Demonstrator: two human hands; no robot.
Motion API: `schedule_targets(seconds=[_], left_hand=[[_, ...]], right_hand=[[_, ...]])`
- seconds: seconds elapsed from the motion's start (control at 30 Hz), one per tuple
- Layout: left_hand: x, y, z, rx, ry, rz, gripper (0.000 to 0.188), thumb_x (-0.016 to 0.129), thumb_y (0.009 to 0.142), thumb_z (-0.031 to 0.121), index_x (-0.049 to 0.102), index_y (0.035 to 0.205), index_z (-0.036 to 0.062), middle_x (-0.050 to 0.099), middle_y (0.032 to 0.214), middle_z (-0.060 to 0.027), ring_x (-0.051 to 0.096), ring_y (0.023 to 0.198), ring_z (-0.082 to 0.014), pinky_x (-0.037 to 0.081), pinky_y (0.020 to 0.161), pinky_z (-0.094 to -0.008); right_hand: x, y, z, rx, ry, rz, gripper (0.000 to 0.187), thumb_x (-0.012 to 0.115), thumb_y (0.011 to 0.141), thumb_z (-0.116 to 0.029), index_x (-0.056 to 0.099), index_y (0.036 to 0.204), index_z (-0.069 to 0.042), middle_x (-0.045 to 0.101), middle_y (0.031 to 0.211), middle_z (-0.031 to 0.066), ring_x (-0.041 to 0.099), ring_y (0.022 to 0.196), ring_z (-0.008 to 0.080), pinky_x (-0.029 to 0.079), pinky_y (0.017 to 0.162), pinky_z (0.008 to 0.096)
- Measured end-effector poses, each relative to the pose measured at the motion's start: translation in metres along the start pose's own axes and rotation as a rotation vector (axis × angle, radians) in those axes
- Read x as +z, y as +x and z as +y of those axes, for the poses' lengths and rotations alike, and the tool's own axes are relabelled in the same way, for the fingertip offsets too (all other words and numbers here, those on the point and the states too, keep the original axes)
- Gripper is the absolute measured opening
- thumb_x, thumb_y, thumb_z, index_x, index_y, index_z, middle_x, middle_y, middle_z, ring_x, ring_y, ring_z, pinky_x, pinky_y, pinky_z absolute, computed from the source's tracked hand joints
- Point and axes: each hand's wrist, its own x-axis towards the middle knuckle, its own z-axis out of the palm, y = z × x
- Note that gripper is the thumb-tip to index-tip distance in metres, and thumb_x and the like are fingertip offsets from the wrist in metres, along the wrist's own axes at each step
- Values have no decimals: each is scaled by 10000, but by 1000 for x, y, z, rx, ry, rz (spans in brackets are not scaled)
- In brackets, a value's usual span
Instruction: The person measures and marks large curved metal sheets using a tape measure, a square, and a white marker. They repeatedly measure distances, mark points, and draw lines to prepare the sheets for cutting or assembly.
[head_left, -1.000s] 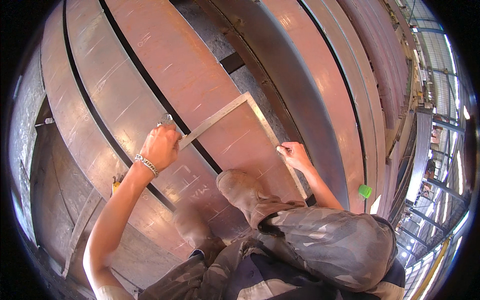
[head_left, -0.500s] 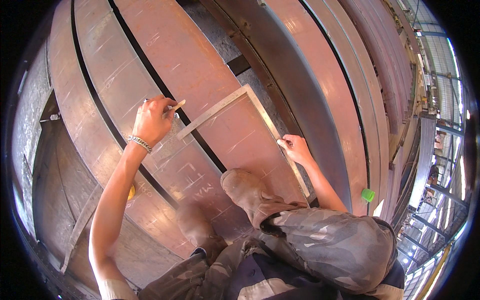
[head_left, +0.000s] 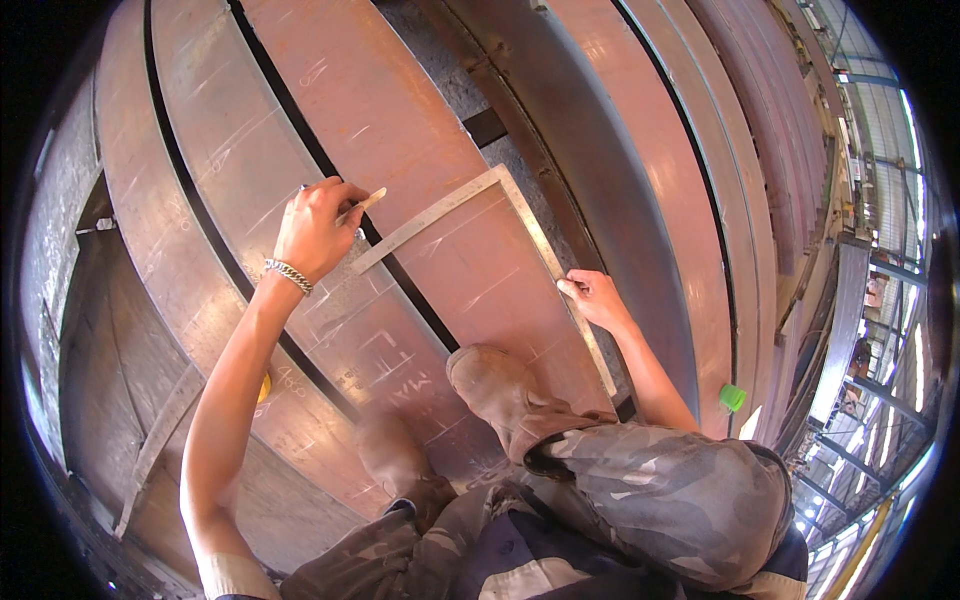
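My left hand pinches a thin, flat, pale soapstone stick, its tip pointing right above the end of a metal square. A chain bracelet circles that wrist. The steel framing square lies across a reddish steel plate, its corner far from me and its short arm reaching left over a dark gap. My right hand grips the long arm near its middle, thumb and fingers closed on the edge. White chalk lines and writing mark the plates.
My boots stand on the plates in front of me. More long steel plates run side by side to the right, with dark gaps between. A green cap-like object lies at the right; something yellow shows behind my left forearm.
My left hand with the soapstone stick has moved slightly right and away from me. The whole view has shifted a little. My right hand keeps its grip on the square.
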Motion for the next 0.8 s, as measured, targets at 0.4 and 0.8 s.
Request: schedule_targets(seconds=[0.4, 0.8], left_hand=[[10, 11, -15, 47, -1, 29, 146, 703, 860, 76, 753, 997, 66, 699, 860, -96, 704, 782, -250, 555, 751, -373], [10, 13, -14, -27, -40, 6, 161, 683, 842, 71, 769, 978, 63, 722, 899, -120, 723, 824, -290, 571, 799, -400]], right_hand=[[-3, -5, -5, 5, 53, 0, 324, 676, 984, -277, 667, 982, 48, 679, 837, 168, 664, 814, 204, 523, 774, 383], [-10, -5, -16, 48, 14, -46, 335, 688, 970, -277, 701, 1050, 49, 736, 967, 224, 734, 953, 301, 546, 845, 401]])
